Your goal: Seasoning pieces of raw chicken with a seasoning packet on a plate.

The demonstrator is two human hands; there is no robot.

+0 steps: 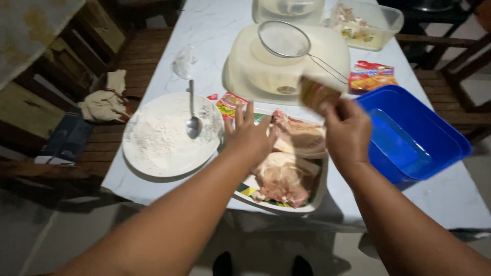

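Note:
My right hand (348,130) holds a small seasoning packet (317,94) tilted above a tray (314,197) of raw chicken pieces (286,174). My left hand (249,134) hovers with fingers spread over the tray's left edge, holding nothing. To the left, a white plate (153,161) carries flour and a metal spoon (193,120).
A blue plastic tub (414,138) sits at the right. Behind the tray stand an upturned cream container (286,64) with a wire strainer (285,40) on it, a clear box of food (365,23), and loose seasoning packets (372,75). Wooden benches flank the white table (215,25).

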